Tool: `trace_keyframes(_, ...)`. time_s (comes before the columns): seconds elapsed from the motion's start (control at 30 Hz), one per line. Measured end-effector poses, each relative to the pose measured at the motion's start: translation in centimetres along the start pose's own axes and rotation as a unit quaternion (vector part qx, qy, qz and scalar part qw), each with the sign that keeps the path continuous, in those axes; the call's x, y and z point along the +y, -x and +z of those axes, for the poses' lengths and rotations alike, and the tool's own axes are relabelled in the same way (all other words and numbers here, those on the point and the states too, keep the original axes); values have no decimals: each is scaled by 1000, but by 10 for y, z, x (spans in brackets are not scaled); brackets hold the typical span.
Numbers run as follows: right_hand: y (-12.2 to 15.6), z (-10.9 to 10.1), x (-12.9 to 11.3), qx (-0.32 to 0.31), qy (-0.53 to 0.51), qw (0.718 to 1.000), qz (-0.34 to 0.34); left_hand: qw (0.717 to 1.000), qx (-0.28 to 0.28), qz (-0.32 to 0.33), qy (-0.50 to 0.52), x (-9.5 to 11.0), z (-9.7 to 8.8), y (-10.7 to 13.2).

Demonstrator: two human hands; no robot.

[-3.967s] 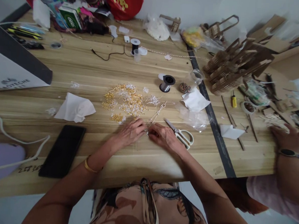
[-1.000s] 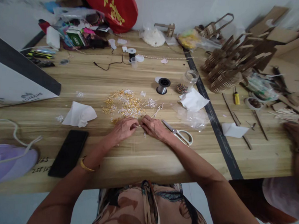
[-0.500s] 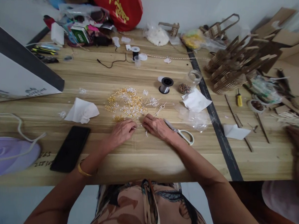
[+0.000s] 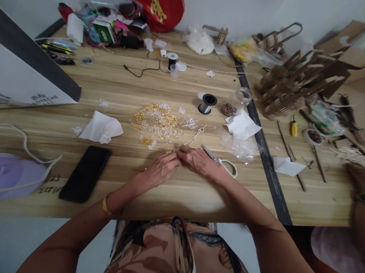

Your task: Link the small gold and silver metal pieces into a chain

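Note:
My left hand (image 4: 163,167) is closed, its fingertips brought up against my right hand (image 4: 196,160); what it pinches is hidden. The fingers of my right hand are bent together at the end of a thin beaded strand (image 4: 192,139), which runs away from them to a small loop. Just beyond both hands lies a spread of gold and clear beads (image 4: 164,125), with a smaller heap of gold beads (image 4: 146,141) nearer my left hand. Scissors (image 4: 214,155) with pale handles rest beside my right hand, partly under the wrist.
A wire spool (image 4: 207,104) and a glass jar (image 4: 243,97) stand behind the beads. To the left lie a black phone (image 4: 85,174) and a white tissue (image 4: 101,127). Woven baskets (image 4: 278,93) stack at the right, where another person's hand (image 4: 363,178) rests.
My hands have come together and my left hand has moved right to meet my right hand. The beaded strand now shows stretched beyond my right fingers. The view has shifted slightly.

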State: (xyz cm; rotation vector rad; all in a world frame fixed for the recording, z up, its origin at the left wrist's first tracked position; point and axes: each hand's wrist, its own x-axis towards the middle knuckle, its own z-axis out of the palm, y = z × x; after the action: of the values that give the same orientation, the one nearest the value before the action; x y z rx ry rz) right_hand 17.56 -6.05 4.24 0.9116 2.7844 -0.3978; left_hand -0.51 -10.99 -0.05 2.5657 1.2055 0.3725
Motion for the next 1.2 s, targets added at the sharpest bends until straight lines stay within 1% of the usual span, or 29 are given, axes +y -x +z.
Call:
trace_keyframes(0.1, 0, 4, 5, 13, -29, 1000, -2, 998, -13, 29, -61, 5, 7, 2)
trace_keyframes(0.2, 1, 6, 7, 25, -59, 998, -6, 995, -5, 40, -96, 5, 11, 6)
trace_keyframes(0.37, 4, 6, 7, 24, -73, 997, -4, 990, -13, 54, -127, 5, 8, 8)
trace_keyframes(0.6, 8, 6, 3, 17, -51, 998, 15, 987, -10, 70, -144, 0, 2, 17)
trace_keyframes(0.73, 9, 8, 3, 19, -39, 999, 12, 993, 10, 54, -105, -5, 1, 21)
trace_keyframes(0.8, 9, 8, 4, 25, -45, 999, 9, 996, 20, 36, -83, -5, 1, 20)
trace_keyframes(0.97, 9, 7, 4, 23, -63, 998, 6, 994, 32, -27, -104, 3, 2, 10)
trace_keyframes(1.1, 11, 8, 5, 32, -70, 997, 3, 995, 21, -32, -93, 4, 4, 4)
trace_keyframes(1.2, 14, 9, 7, 39, -62, 997, -1, 996, 18, -27, -79, 2, 7, 4)
